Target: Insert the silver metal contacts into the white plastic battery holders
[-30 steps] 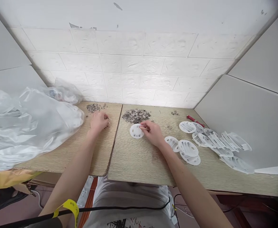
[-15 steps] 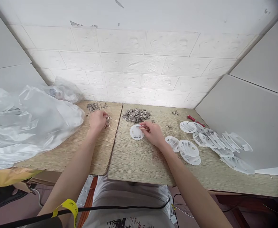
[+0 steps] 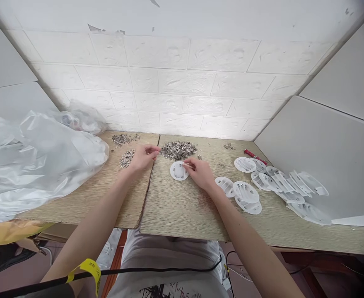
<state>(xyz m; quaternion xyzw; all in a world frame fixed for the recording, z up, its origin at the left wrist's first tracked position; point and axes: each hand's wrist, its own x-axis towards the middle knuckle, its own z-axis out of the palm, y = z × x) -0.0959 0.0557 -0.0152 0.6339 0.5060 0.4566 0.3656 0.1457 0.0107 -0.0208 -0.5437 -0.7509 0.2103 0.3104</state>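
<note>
A round white plastic plate (image 3: 176,175) with a few small metal contacts on it lies flat on the table in front of me. My right hand (image 3: 200,174) pinches its right edge; a thin pale thing shows by the fingertips, too small to name. My left hand (image 3: 144,157) is just left of the large pile of small metal contacts (image 3: 178,150), thumb and fingertips pinched together. Whatever those fingertips hold is too small to make out. Beside that hand, on the left board, lies a flat heap of small metal pieces (image 3: 127,159).
Several similar plates (image 3: 246,193) lie in overlapping groups at the right, near a red tube-shaped object (image 3: 255,156). Another small metal pile (image 3: 121,139) sits at the back left. A large clear plastic bag (image 3: 54,153) covers the left side. A brick-patterned wall (image 3: 184,82) stands behind.
My left hand has moved right from the left heap of metal pieces toward the large pile, uncovering that heap. My right hand and the plate stay in nearly the same place.
</note>
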